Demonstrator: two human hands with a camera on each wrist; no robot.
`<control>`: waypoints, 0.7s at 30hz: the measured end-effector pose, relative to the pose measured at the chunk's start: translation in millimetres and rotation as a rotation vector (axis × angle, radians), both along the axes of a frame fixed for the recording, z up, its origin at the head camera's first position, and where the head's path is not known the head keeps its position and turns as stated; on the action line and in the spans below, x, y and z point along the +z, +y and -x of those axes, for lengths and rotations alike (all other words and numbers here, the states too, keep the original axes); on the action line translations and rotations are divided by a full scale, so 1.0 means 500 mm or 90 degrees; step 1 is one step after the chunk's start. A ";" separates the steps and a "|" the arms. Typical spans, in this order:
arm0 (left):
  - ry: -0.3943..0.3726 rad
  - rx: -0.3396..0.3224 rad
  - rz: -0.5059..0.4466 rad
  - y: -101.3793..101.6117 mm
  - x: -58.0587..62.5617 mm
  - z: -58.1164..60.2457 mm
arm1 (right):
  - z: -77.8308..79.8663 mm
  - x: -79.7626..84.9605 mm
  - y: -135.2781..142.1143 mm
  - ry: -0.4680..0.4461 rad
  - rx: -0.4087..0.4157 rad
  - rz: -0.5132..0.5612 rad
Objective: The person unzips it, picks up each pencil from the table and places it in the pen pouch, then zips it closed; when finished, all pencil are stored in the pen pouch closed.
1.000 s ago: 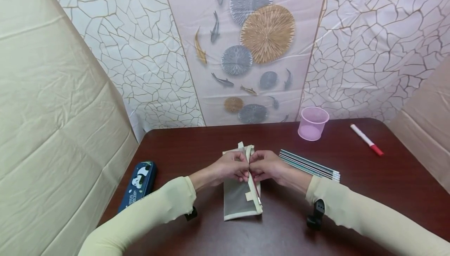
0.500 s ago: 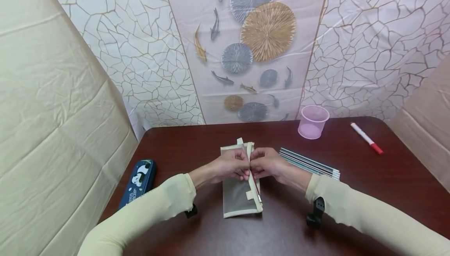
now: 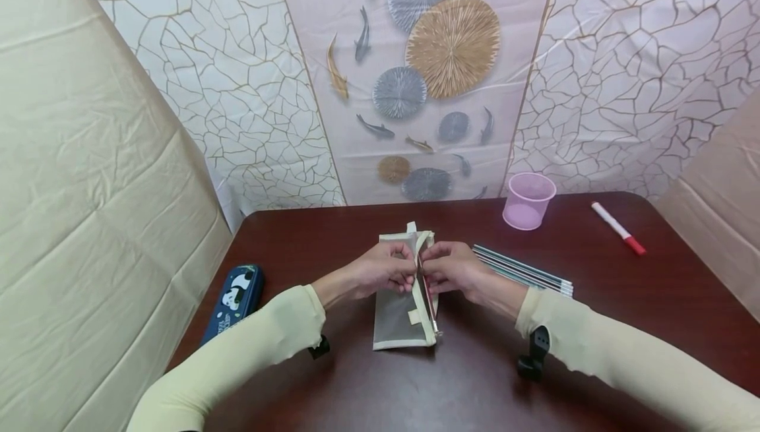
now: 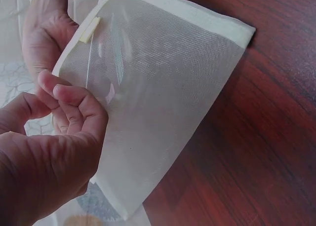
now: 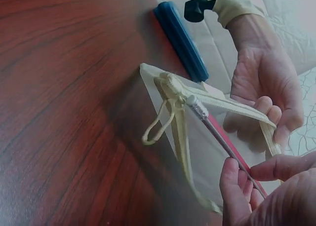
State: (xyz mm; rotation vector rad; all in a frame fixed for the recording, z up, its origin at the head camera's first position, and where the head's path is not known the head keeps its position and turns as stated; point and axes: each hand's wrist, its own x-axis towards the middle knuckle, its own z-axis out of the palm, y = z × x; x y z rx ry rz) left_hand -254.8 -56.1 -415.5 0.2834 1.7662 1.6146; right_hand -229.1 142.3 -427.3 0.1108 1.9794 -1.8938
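A see-through mesh zip pouch (image 3: 394,323) with cream edging lies at the middle of the table, its zipper side parted. My left hand (image 3: 382,268) pinches one zippered edge of the pouch's mouth and draws it to the left. Between the thumb and fingers of my right hand (image 3: 456,270) is a pencil (image 5: 217,134), dark with a pinkish-red side, a silver ferrule and a white eraser. It lies lengthwise in the parted mouth, eraser toward the zipper's near end, where a cream pull loop (image 5: 158,130) hangs. The pencil's other end is hidden behind my right fingers.
Right of the pouch lie several slim striped pencils (image 3: 516,268) side by side. A pink cup (image 3: 528,202) and a white marker (image 3: 617,227) with a red cap are farther back. At the left sits a dark blue panda case (image 3: 234,299).
My left hand has shifted slightly left with the pouch's edge, so the mouth gapes wider and more of the pencil shows. The whole scene sits a little higher in the head view.
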 end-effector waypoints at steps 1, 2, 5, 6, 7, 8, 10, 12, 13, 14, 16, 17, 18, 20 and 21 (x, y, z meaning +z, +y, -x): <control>0.001 0.002 -0.002 0.000 0.001 0.001 | 0.000 0.000 0.000 -0.002 -0.002 -0.004; 0.002 0.005 -0.004 -0.001 0.001 0.001 | 0.000 -0.002 0.001 -0.006 -0.003 -0.007; 0.004 0.011 -0.005 -0.002 0.001 0.001 | 0.001 -0.006 0.004 -0.006 -0.002 -0.015; 0.004 0.011 -0.003 -0.002 0.000 0.001 | 0.001 -0.008 0.005 -0.009 -0.006 -0.017; 0.005 0.012 -0.001 -0.001 -0.001 0.000 | 0.002 -0.010 0.006 -0.011 -0.007 -0.017; 0.007 0.010 -0.001 0.000 -0.002 0.000 | 0.002 -0.012 0.007 -0.010 -0.008 -0.015; 0.012 0.007 0.005 0.002 -0.005 -0.003 | 0.003 -0.010 0.007 -0.009 -0.009 -0.008; 0.014 0.006 0.008 0.004 -0.006 -0.005 | 0.003 -0.006 0.006 -0.013 -0.010 0.002; 0.016 0.007 0.009 0.006 -0.006 -0.007 | 0.001 -0.004 0.004 -0.013 -0.008 0.008; 0.016 0.007 0.009 0.006 -0.005 -0.008 | 0.000 -0.002 0.002 -0.016 -0.010 0.014; 0.015 0.007 0.009 0.008 -0.005 -0.010 | -0.002 0.001 -0.001 -0.015 -0.008 0.020; 0.014 0.006 0.010 0.008 -0.005 -0.010 | -0.002 0.001 -0.002 -0.017 -0.011 0.022; 0.014 0.005 0.009 0.009 -0.005 -0.010 | -0.003 0.001 -0.004 -0.018 -0.014 0.024; 0.011 0.004 0.009 0.009 -0.005 -0.009 | -0.003 -0.001 -0.005 -0.016 -0.018 0.024; 0.011 0.005 0.008 0.009 -0.005 -0.009 | -0.004 -0.002 -0.005 -0.013 -0.019 0.022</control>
